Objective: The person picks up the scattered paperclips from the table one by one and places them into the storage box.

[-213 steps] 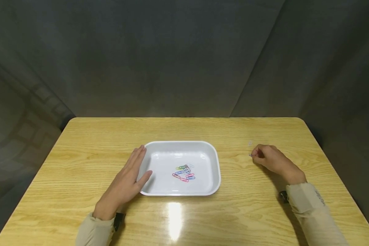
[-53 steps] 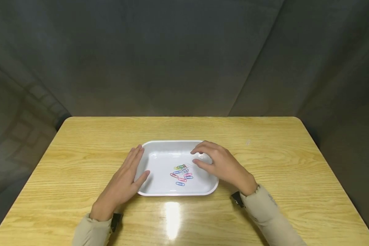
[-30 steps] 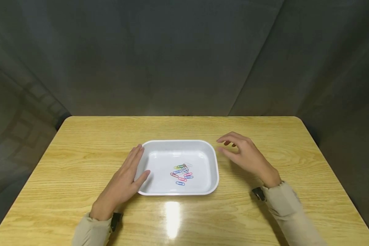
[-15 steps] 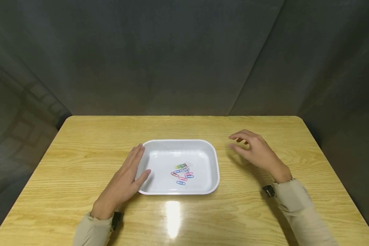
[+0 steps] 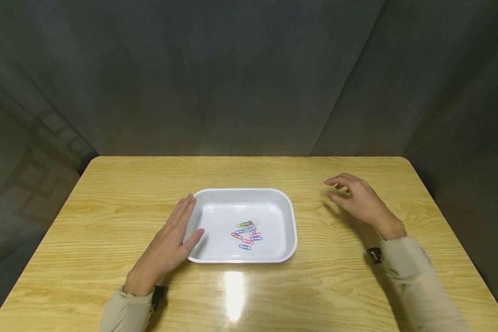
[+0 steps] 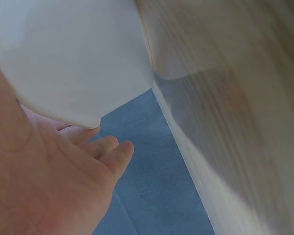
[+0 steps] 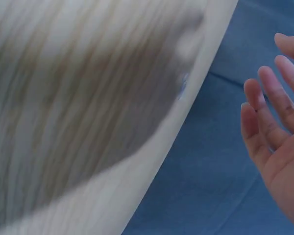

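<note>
A white rectangular tray (image 5: 290,230) stands on the table, with several coloured paper clips (image 5: 246,233) lying loosely together on its floor. My left hand (image 5: 166,246) rests against the tray's left side, fingers straight along the rim and thumb spread over the edge. In the left wrist view the fingers touch the rim from outside. Right of the tray, my right hand (image 5: 363,203) hovers over the table with fingers loosely bent and thumb apart, holding nothing. The right wrist view shows a small clear paper clip (image 7: 183,87) on the table, inside the hand's shadow.
The wooden table (image 5: 315,295) reaches past the tray on all sides. A dark grey curtain (image 5: 232,83) hangs behind its far edge and along both sides.
Compared with the oldest frame, another blue paper clip lies at the front of the tray. My right hand, over the tray 1.8 s ago, has moved right. The left hand stays put.
</note>
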`<state>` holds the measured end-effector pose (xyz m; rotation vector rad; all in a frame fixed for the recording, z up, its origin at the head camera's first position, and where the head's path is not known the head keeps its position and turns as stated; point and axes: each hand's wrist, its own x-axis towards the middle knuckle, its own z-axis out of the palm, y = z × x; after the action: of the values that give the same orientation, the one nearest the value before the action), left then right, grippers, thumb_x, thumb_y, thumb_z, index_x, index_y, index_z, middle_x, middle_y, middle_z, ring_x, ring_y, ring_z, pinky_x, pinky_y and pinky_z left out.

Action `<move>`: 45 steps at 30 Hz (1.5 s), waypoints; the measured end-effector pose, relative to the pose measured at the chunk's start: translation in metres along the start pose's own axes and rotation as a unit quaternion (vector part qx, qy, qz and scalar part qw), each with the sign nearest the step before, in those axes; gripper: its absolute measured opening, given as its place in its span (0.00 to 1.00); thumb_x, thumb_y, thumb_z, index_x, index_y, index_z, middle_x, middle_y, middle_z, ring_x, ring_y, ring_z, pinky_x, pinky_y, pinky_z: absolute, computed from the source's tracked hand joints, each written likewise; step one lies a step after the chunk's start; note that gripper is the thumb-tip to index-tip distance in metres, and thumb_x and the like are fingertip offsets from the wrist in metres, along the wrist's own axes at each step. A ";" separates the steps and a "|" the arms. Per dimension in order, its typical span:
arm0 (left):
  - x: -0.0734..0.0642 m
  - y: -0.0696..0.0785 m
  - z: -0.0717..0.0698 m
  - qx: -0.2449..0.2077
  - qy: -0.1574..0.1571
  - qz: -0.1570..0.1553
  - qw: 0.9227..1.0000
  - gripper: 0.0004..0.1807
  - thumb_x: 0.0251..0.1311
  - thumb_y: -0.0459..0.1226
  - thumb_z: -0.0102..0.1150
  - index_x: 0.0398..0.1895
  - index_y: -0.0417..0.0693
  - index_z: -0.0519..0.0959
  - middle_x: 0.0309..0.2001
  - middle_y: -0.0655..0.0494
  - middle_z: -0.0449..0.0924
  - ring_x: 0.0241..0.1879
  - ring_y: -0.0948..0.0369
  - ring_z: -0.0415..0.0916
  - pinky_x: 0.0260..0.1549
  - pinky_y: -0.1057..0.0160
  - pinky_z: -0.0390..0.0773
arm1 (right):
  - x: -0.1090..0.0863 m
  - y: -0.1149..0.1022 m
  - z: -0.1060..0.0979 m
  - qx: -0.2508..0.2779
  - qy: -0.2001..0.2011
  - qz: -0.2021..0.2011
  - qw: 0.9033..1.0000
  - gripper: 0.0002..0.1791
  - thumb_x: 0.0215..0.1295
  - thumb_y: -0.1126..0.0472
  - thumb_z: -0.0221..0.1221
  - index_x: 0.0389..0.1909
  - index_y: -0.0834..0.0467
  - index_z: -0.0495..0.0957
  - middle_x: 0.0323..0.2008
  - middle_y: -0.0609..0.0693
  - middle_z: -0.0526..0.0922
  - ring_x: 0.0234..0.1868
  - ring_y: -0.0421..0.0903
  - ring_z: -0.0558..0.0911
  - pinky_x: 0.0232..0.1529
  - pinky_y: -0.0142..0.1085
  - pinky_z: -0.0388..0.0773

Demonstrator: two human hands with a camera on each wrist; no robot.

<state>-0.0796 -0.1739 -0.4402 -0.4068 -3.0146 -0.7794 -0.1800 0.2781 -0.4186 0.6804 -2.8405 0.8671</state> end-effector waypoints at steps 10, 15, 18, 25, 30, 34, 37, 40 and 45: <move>-0.002 0.001 0.000 0.002 0.002 0.004 1.000 0.43 0.72 0.53 0.49 0.81 0.48 0.44 0.81 0.50 0.41 0.80 0.46 0.41 0.75 0.40 0.53 | -0.005 0.019 -0.007 -0.008 -0.046 0.059 0.997 0.18 0.69 0.61 0.61 0.57 0.62 0.78 0.54 0.61 0.80 0.53 0.60 0.77 0.46 0.56 0.79; -0.001 0.000 0.000 0.001 0.004 0.007 1.000 0.42 0.72 0.52 0.49 0.81 0.48 0.44 0.81 0.48 0.42 0.80 0.45 0.41 0.75 0.40 0.53 | -0.005 0.025 -0.009 -0.002 -0.062 0.074 0.995 0.18 0.69 0.61 0.61 0.58 0.62 0.78 0.55 0.63 0.79 0.54 0.61 0.77 0.49 0.58 0.78; -0.001 0.000 0.001 0.003 0.005 0.007 1.000 0.43 0.72 0.52 0.50 0.81 0.48 0.44 0.81 0.48 0.42 0.80 0.45 0.41 0.75 0.40 0.53 | -0.004 0.029 -0.009 -0.012 -0.065 0.071 0.995 0.18 0.68 0.63 0.62 0.56 0.64 0.79 0.53 0.63 0.79 0.52 0.61 0.79 0.49 0.58 0.78; -0.001 0.000 0.000 0.005 0.003 0.004 1.000 0.44 0.71 0.53 0.50 0.81 0.48 0.43 0.81 0.47 0.42 0.80 0.45 0.41 0.74 0.40 0.53 | -0.005 0.039 -0.008 -0.029 -0.072 0.068 0.995 0.17 0.67 0.67 0.61 0.55 0.65 0.79 0.50 0.62 0.80 0.47 0.58 0.81 0.47 0.55 0.80; -0.001 0.000 -0.001 0.001 0.000 0.002 1.000 0.44 0.71 0.53 0.50 0.81 0.49 0.43 0.81 0.48 0.41 0.80 0.45 0.40 0.74 0.40 0.53 | -0.005 0.042 -0.006 -0.033 -0.081 0.069 0.994 0.19 0.68 0.68 0.59 0.58 0.68 0.76 0.52 0.65 0.79 0.50 0.62 0.81 0.50 0.57 0.79; -0.001 0.000 0.000 0.002 0.003 0.003 1.000 0.43 0.72 0.52 0.50 0.81 0.48 0.44 0.81 0.48 0.42 0.80 0.45 0.41 0.74 0.40 0.53 | -0.005 0.041 -0.004 -0.044 -0.088 0.069 0.993 0.20 0.69 0.66 0.59 0.59 0.69 0.76 0.52 0.65 0.79 0.48 0.60 0.80 0.49 0.56 0.79; -0.001 -0.001 0.001 0.003 0.006 0.006 1.000 0.43 0.72 0.52 0.51 0.81 0.48 0.44 0.81 0.47 0.42 0.79 0.45 0.41 0.74 0.40 0.53 | -0.004 0.040 -0.003 -0.049 -0.087 0.071 0.992 0.18 0.69 0.64 0.60 0.57 0.68 0.78 0.49 0.63 0.79 0.45 0.57 0.79 0.47 0.54 0.78; -0.001 0.000 0.001 0.003 0.006 0.006 1.000 0.43 0.72 0.52 0.51 0.81 0.48 0.44 0.81 0.48 0.43 0.80 0.46 0.41 0.74 0.40 0.53 | -0.004 0.039 -0.002 -0.051 -0.083 0.074 0.992 0.15 0.69 0.63 0.60 0.52 0.66 0.81 0.46 0.61 0.80 0.44 0.55 0.79 0.47 0.53 0.78; -0.001 0.000 0.001 0.003 0.005 0.005 1.000 0.43 0.72 0.52 0.51 0.81 0.48 0.45 0.81 0.48 0.43 0.80 0.45 0.41 0.74 0.40 0.53 | -0.003 0.039 0.000 -0.052 -0.081 0.078 0.992 0.11 0.67 0.64 0.61 0.46 0.64 0.83 0.43 0.59 0.81 0.44 0.55 0.80 0.47 0.54 0.78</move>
<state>-0.0784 -0.1737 -0.4410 -0.4171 -3.0016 -0.7695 -0.1944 0.3083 -0.4388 0.5449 -3.0926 0.7051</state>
